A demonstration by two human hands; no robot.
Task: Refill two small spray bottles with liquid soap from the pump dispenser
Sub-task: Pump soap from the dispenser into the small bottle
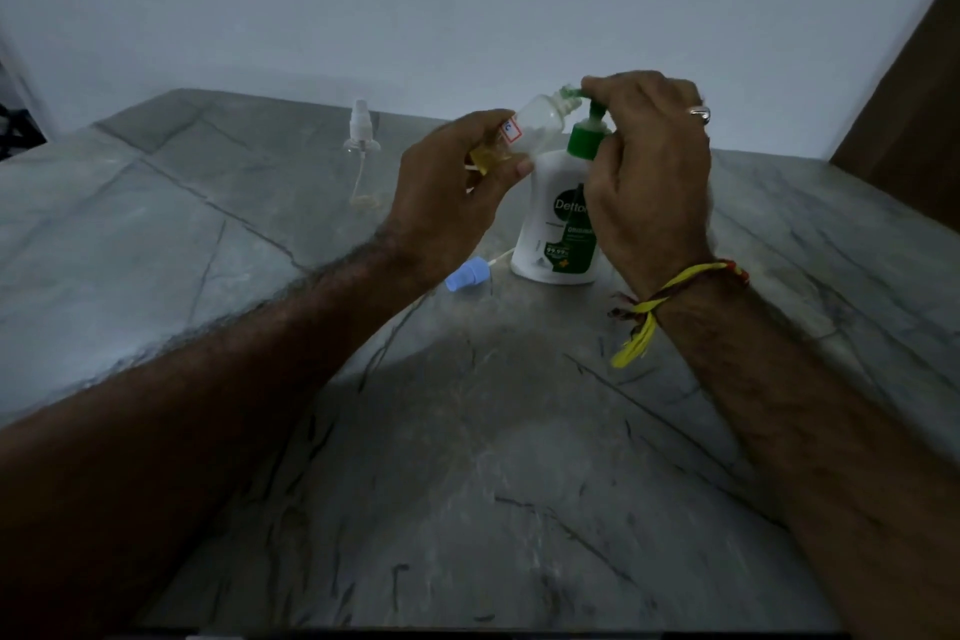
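Note:
A white soap dispenser (550,218) with a green pump (587,135) stands on the grey stone counter (467,431). My left hand (447,192) grips a small clear spray bottle (535,120), uncapped and tilted, its mouth against the green nozzle. Yellowish liquid sits in its lower end. My right hand (649,172) rests on the pump head, fingers curled over it. The bottle's blue spray cap (465,277) with its tube lies on the counter left of the dispenser. A second clear spray bottle (361,133) with a white cap stands further back left.
A pale wall rises behind the counter. A brown panel (909,120) stands at the far right. The counter's left edge drops off near the left of the view. My right wrist wears a yellow and red thread (670,296).

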